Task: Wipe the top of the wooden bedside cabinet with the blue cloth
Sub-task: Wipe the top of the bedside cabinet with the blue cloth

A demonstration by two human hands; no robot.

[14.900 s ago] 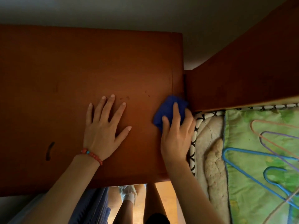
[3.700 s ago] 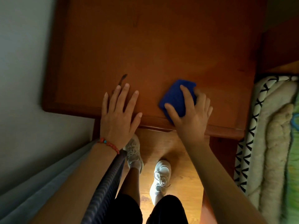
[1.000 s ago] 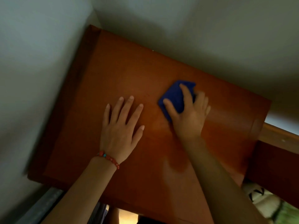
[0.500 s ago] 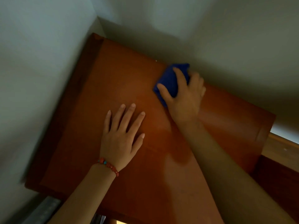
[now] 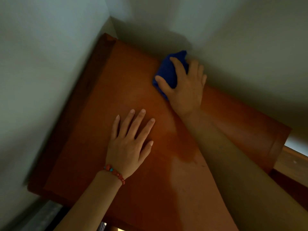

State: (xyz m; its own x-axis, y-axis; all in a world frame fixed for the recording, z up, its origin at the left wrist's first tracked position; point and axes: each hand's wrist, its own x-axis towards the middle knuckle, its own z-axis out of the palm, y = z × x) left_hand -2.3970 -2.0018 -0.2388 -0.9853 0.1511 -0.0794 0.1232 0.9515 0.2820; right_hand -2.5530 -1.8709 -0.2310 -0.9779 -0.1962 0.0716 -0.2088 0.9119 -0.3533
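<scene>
The wooden bedside cabinet [image 5: 106,147] fills the middle of the view, its reddish-brown top seen from above and tilted. The blue cloth [image 5: 168,70] lies bunched at the top's far edge, against the back wall. My right hand [image 5: 185,85] presses down on the cloth, fingers spread over it and covering its right part. Nearer to me, my left hand [image 5: 131,144] lies flat on the bare wood with its fingers apart and a red bead bracelet at the wrist. It holds nothing.
Pale walls [image 5: 41,72] meet in a corner just behind the cabinet's far left end. A wooden bed frame [image 5: 293,162] adjoins the cabinet on the right. A grey strip [image 5: 43,214] runs along the lower left below the cabinet's near edge.
My right hand has slid the blue cloth from the middle of the top away from me to the far edge by the wall. My left hand has stayed flat in place.
</scene>
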